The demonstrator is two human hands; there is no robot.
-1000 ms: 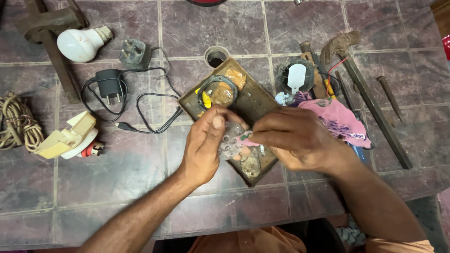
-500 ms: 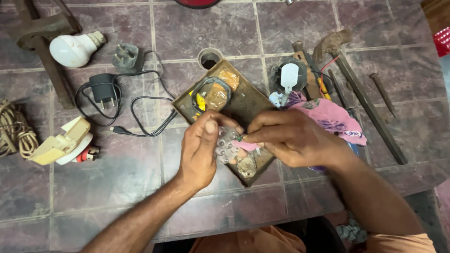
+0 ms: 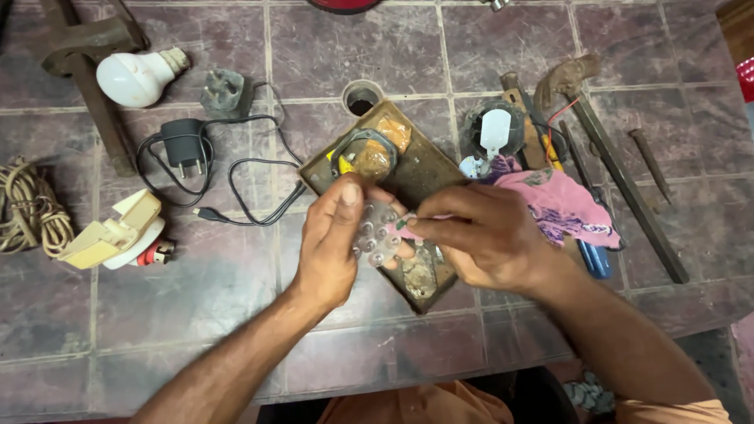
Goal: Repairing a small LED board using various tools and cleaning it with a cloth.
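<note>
Left hand: your left hand (image 3: 334,243) pinches the round LED disc (image 3: 377,233), thumb on its rim, above the wooden board (image 3: 424,169).
Right hand: your right hand (image 3: 483,235) has its fingers pressed together at the disc's edge.
Change: both hands sit as before; the work continues in place.
Nearby: white bulb (image 3: 137,77), black charger (image 3: 184,149), pink cloth (image 3: 561,204).

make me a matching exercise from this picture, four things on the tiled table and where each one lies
Things:
1. white bulb
2. black charger
3. coil of rope
4. pink cloth

Places:
A. at the far left edge of the table
B. just beyond the right hand
C. top left, beside a rusty metal tool
D. left of the brown tray, its cable looping around it

Pairs: 1-C, 2-D, 3-A, 4-B
</note>
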